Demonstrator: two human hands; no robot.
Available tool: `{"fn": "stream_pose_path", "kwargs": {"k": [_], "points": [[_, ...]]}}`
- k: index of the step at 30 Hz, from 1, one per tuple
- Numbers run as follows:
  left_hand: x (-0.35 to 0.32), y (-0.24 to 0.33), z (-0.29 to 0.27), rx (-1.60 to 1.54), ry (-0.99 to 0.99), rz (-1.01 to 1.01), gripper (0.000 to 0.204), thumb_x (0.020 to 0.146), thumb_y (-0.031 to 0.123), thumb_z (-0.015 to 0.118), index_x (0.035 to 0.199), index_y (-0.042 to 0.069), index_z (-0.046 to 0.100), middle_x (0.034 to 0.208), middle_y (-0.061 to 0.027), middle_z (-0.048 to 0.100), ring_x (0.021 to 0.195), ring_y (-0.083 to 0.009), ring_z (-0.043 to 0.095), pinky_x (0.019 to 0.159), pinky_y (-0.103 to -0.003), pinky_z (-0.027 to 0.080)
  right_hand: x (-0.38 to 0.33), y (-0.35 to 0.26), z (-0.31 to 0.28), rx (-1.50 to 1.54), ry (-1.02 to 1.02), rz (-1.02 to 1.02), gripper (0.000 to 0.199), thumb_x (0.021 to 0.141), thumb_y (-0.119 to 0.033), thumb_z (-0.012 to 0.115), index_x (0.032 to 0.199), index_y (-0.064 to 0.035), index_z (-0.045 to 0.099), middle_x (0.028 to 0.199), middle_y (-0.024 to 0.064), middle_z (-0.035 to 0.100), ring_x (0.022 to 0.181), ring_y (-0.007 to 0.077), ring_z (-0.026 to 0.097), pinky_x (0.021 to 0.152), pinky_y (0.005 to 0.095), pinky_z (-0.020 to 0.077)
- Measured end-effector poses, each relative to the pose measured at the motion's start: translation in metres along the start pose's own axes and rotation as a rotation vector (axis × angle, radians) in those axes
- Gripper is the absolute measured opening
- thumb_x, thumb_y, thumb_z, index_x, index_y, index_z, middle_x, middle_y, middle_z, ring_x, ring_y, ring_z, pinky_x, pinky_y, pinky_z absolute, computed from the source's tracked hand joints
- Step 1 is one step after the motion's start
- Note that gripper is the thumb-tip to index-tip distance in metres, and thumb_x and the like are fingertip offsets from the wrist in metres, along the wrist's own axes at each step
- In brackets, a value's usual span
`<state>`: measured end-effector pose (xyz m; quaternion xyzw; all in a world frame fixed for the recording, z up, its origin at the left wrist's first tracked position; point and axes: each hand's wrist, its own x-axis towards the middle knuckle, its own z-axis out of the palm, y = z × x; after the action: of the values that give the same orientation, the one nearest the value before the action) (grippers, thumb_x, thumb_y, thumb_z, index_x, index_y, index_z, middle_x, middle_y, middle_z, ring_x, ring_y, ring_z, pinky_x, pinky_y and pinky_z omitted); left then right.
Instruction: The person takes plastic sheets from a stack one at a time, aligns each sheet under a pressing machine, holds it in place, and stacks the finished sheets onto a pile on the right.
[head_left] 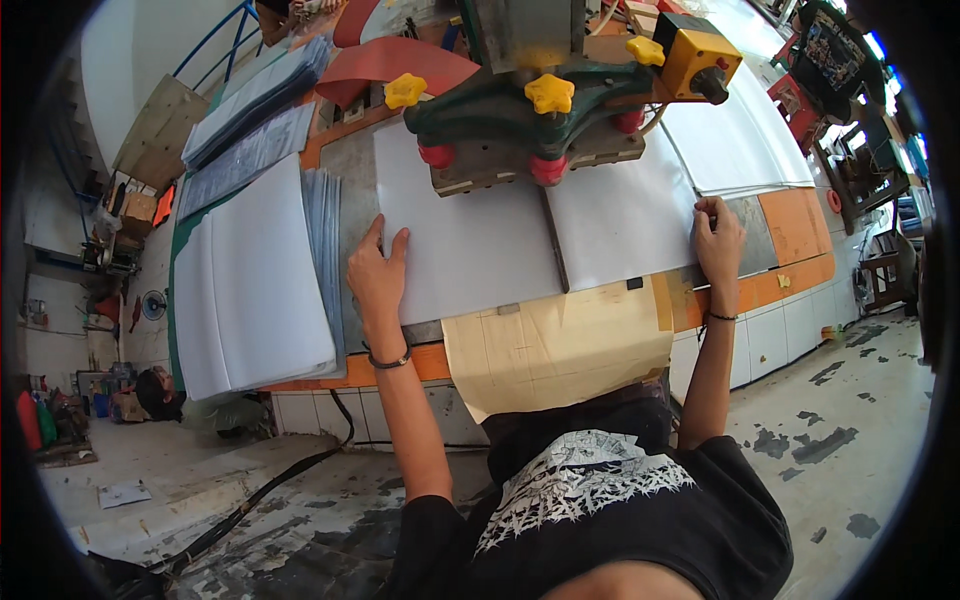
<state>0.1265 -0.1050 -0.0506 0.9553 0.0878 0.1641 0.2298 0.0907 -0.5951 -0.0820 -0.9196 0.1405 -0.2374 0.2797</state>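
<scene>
My left hand point(378, 275) lies flat, open on the sheet point(470, 250), right hand point(718, 245) pinches its edge under the press point(530, 110); uneven pressure could skew it.

One view only, from a fisheye camera worn on the person's head, looking steeply down and forward over the chest at a workbench point(790, 225) close below. The green press machine point(530, 105) sits at 12 o'clock, near the top rim. The left hand point(378, 272) lies toward 10 o'clock of centre, the right hand point(720, 240) toward 2 o'clock. Floor fills 5 to 8 o'clock. Straight edges bow outward near the dark circular rim.
</scene>
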Motion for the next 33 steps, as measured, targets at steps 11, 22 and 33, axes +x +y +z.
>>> {"fn": "stream_pose_path", "kwargs": {"k": [11,22,33], "points": [[-0.008,-0.004,-0.002,-0.179,0.029,-0.028,0.046,0.093,0.030,0.072,0.130,0.003,0.069,0.094,-0.0231,0.074,0.084,-0.0337,0.072,0.080,-0.042,0.055,-0.004,-0.013,-0.005,0.013,0.011,-0.020,0.013,0.090,-0.018,0.059,0.094,-0.0094,0.068,0.093,0.0061,0.071,0.095,0.0280,0.063,0.089,0.0431,0.0401],[-0.053,-0.003,-0.018,-0.373,0.005,-0.063,0.052,0.094,0.027,0.073,0.136,-0.001,0.062,0.076,-0.0132,0.062,0.064,-0.0216,0.050,0.063,-0.037,0.046,-0.003,0.006,-0.002,-0.004,0.011,-0.027,0.013,0.091,-0.019,0.059,0.094,-0.0124,0.070,0.081,0.0061,0.066,0.086,0.0272,0.059,0.084,0.0431,0.0381],[-0.086,-0.010,-0.015,-0.325,0.176,0.067,0.026,0.098,0.020,0.067,0.116,0.002,0.072,0.084,-0.0119,0.068,0.067,-0.0194,0.051,0.061,-0.037,0.044,-0.058,-0.040,-0.029,-0.096,0.031,-0.237,0.010,0.096,-0.013,0.062,0.102,-0.0111,0.070,0.087,0.0052,0.064,0.084,0.0264,0.058,0.084,0.0413,0.0394]]}}
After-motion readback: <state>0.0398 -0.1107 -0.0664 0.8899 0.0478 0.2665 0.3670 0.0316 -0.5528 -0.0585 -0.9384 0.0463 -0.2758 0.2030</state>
